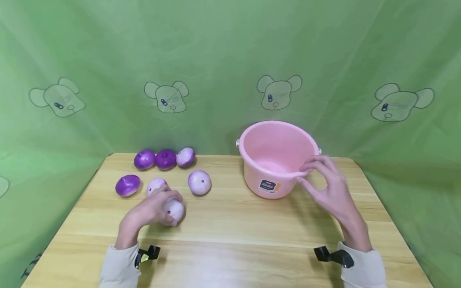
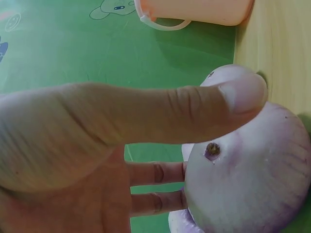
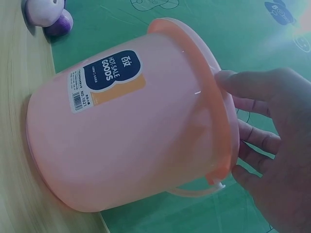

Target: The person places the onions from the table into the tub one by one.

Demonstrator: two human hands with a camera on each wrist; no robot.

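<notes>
A pale onion is gripped toward the table's left edge by the left hand, curled to its width. The upright pink bucket, by the far edge, rightward of and beyond that onion, is pinched at the near-right rim by the right hand, slightly parted.

Smooth plastic bucket, glossy onions

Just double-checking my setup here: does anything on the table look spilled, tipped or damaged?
Nothing stands out. The pink bucket stands upright, the right hand at its rim; the onion in the left hand and the other onions show no visible damage, and no spill shows.
</notes>
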